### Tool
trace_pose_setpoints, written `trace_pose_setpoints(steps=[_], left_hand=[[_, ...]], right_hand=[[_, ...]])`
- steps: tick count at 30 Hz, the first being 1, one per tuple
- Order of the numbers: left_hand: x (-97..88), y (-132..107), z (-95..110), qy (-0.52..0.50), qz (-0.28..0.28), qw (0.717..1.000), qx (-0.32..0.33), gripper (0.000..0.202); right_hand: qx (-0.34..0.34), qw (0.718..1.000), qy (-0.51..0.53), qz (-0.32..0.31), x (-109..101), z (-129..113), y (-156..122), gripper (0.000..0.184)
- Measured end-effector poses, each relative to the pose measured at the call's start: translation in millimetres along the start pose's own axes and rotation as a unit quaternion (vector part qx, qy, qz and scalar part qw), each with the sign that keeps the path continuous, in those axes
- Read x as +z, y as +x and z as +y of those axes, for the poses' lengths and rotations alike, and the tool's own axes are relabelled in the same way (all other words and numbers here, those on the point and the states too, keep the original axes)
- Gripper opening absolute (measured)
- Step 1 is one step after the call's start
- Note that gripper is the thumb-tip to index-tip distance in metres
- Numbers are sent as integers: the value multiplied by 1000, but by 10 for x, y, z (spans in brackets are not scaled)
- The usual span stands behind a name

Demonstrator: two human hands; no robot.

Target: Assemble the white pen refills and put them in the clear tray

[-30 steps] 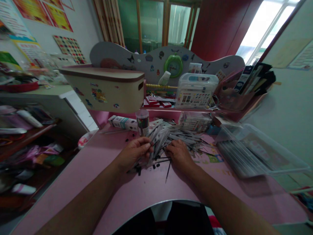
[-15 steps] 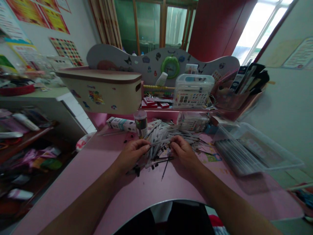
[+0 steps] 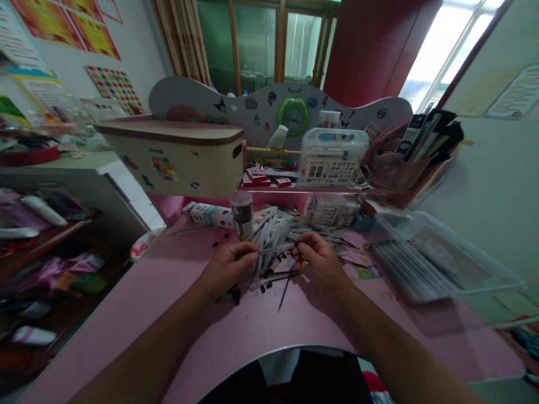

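Between my hands is a slim whitish pen [image 3: 275, 247], held level above a heap of similar pen barrels [image 3: 269, 224]. My left hand [image 3: 229, 264] pinches its left end between thumb and forefinger. At the other end, the closed fingers of my right hand [image 3: 315, 258] grip the dark tip; whether a separate cap is there is too small to tell. Below lie small black caps [image 3: 265, 288] and a thin dark refill [image 3: 284, 294], slanting on the pink desk [image 3: 248, 328].
Behind the heap stand a clear cup [image 3: 242, 213] and a long printed box [image 3: 208, 213]. To the right is a clear plastic tray [image 3: 467, 252] with grey rods beside it. A cream bin [image 3: 177, 160] and a clear carry case [image 3: 332, 157] sit on the shelf above.
The fingers of my right hand have shifted slightly at the pen's right end. My left hand stays almost still, and the heap looks the same.
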State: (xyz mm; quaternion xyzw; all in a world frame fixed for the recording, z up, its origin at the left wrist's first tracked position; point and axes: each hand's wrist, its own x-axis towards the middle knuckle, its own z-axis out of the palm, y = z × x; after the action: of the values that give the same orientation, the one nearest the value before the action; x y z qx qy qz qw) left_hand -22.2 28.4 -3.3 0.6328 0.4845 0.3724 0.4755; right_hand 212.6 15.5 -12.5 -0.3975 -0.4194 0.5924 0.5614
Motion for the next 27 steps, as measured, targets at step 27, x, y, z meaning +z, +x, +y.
trace_pose_setpoints(steps=[27], left_hand=[[-24,-35,81,90,-12,995,38,29]], right_hand=[[36,998,-21,37,78,-37,-60,21]])
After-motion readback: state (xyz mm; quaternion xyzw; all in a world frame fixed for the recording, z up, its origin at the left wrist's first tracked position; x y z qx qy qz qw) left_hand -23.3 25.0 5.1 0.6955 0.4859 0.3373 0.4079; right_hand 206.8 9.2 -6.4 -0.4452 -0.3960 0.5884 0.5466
